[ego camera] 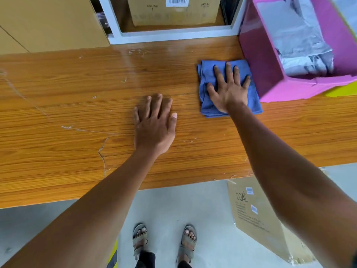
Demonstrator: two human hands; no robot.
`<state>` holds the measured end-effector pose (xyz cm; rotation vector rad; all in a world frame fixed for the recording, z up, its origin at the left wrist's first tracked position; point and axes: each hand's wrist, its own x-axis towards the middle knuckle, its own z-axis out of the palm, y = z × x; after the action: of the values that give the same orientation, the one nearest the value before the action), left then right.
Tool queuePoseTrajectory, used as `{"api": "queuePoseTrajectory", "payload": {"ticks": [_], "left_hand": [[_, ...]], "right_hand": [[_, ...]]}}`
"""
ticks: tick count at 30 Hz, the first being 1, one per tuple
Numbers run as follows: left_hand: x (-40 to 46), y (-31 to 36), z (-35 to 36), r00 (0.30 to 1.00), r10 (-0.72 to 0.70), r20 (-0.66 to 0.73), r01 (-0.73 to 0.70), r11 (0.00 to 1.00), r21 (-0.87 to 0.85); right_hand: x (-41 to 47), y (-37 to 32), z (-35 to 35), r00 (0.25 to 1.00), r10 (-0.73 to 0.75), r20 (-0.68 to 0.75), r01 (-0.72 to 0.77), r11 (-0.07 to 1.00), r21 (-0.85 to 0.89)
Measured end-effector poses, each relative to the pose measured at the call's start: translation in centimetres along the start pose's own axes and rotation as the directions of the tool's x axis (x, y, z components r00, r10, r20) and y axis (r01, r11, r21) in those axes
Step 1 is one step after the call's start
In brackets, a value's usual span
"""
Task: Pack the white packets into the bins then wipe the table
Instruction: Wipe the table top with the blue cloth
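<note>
The folded blue cloth (228,88) lies flat on the wooden bench (77,113), its right edge just beside the near-left wall of the pink bin (270,74), which blocks any travel that way. Left of the cloth the bench top runs wide, marked only by pale scratches, and its front edge lies well toward the person from the cloth. The right hand (229,88) presses palm-down on the cloth, its grip spread, fingers straight and fanned. The left hand (154,122) rests flat on the bare wood left of the cloth and nearer the front edge, fingers straight and holding nothing. White packets (301,45) fill the pink bin. Behind the cloth, a white frame (173,35) borders the bench's far edge, with a cardboard box (173,12) inside it. A printed carton (257,213) stands on the floor below the front edge.
</note>
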<state>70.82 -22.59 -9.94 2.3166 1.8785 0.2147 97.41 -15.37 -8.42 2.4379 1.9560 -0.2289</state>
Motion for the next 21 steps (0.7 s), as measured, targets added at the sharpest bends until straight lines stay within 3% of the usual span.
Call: {"api": "queuePoseTrajectory", "payload": {"ticks": [4,10,13,21], "left_hand": [[0.1,-0.3,0.2,1.0,-0.002,-0.015,0.002,1.0,0.006],[0.0,-0.1,0.0,1.0,-0.008,0.023,0.007,1.0,0.015],[-0.1,-0.1,-0.1,0.999,-0.006,0.032,0.006,1.0,0.014],[0.1,-0.2,0.2,1.0,-0.01,0.027,0.009,1.0,0.01]], "right_hand": [[1.7,-0.2,0.2,1.0,0.012,0.02,-0.012,1.0,-0.014],[-11.7,1.6,2.1,0.993,-0.063,-0.095,0.065,0.997,0.027],[-15.9,2.6,2.8,0.994,-0.081,-0.072,0.08,0.997,-0.018],[-8.8,2.2,2.1,0.995,-0.07,-0.072,0.071,0.998,0.001]]}}
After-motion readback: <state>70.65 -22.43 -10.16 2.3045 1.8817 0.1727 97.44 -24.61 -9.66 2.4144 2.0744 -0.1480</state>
